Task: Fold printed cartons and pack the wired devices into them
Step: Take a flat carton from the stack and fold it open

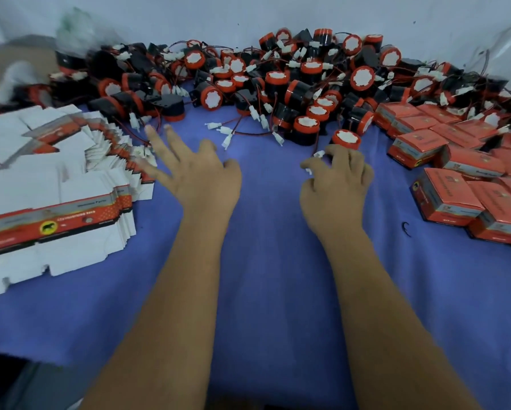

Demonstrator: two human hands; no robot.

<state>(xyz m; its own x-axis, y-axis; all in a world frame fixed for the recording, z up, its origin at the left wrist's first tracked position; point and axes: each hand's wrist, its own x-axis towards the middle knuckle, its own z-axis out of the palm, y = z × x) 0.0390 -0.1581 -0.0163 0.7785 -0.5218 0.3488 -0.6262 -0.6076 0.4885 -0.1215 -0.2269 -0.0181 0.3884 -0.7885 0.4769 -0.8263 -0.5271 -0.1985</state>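
left hand (199, 170): open, fingers spread, empty, hovering over the blue cloth tabletop (263, 261).
right hand (335, 180): curled closed around a round black device with an orange cap (346, 139) and its white plug.
flat printed white-and-orange cartons (56, 184): stacked just left of the left hand.
device pile (278, 84): beyond both hands.
handling: device looks light, rigid; grip the body, not the thin wire. cartons thin, bendable; lift by an edge.
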